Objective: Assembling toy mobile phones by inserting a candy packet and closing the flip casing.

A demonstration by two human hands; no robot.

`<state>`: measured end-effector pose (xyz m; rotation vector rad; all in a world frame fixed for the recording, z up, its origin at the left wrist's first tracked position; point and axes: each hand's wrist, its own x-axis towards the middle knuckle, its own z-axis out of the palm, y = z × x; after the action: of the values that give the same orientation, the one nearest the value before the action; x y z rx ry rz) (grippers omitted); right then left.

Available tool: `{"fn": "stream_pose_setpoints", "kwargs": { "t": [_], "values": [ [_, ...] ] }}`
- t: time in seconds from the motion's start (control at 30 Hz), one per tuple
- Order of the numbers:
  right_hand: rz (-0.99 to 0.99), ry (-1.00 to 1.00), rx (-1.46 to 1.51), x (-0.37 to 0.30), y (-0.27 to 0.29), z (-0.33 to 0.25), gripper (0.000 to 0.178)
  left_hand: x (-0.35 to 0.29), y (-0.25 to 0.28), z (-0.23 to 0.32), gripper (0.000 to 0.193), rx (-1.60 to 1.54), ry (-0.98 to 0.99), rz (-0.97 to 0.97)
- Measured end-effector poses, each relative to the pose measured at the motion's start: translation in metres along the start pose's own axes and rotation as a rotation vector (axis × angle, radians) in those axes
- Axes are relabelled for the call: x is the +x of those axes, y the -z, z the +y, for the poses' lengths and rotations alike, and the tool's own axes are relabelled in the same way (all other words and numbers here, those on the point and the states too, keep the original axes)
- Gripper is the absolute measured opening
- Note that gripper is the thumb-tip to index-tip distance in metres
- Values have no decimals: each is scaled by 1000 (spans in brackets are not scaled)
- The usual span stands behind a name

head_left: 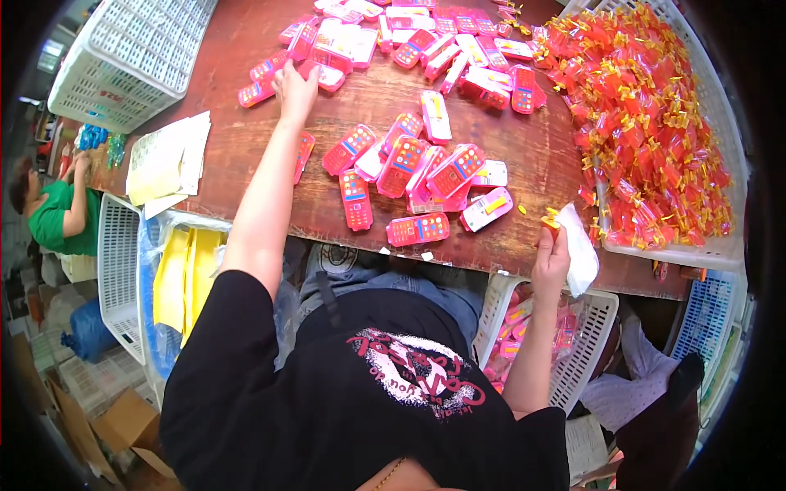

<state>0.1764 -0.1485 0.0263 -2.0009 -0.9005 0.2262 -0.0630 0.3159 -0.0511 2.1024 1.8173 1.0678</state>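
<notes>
Pink toy phones (pixel 401 166) with coloured buttons lie in a loose heap on the brown wooden table, some face up, some showing white backs with a yellow part. Stretched to the far left heap of toy phones (pixel 332 76), my left hand (pixel 295 92) has its fingers apart over the phones at the heap's near edge. No phone is lifted. By the table's front edge, my right hand (pixel 553 260) is closed on a crumpled white cloth (pixel 581 250), which could also be soft paper. At its fingertips shows a small orange-yellow piece (pixel 551 218). A tiny yellow piece (pixel 521 209) lies nearby.
At the right, a white tray (pixel 733 245) overflows with red wrapped pieces with yellow ends (pixel 647 123). A white crate (pixel 131 65) and papers (pixel 168 159) are at the left. Below the edge stands a basket of pink toys (pixel 591 344). A person in green (pixel 61 213) works far left.
</notes>
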Motion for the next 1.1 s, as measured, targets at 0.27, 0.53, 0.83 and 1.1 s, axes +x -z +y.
{"fn": "stream_pose_setpoints", "kwargs": {
  "t": [0.27,0.53,0.83,1.1],
  "values": [
    [-100,-26,58,-8,-10,-6,15,3,24,12,40,231,-711,-452],
    [-193,-64,130,-6,-15,-37,18,-26,75,61,59,-286,-365,-680],
    [-201,132,141,13,-42,-90,31,-186,129,165,70,-833,-532,-753],
    [-233,-119,728,6,-37,-68,18,-228,124,160,32,-1565,644,-1547]
  ]
}}
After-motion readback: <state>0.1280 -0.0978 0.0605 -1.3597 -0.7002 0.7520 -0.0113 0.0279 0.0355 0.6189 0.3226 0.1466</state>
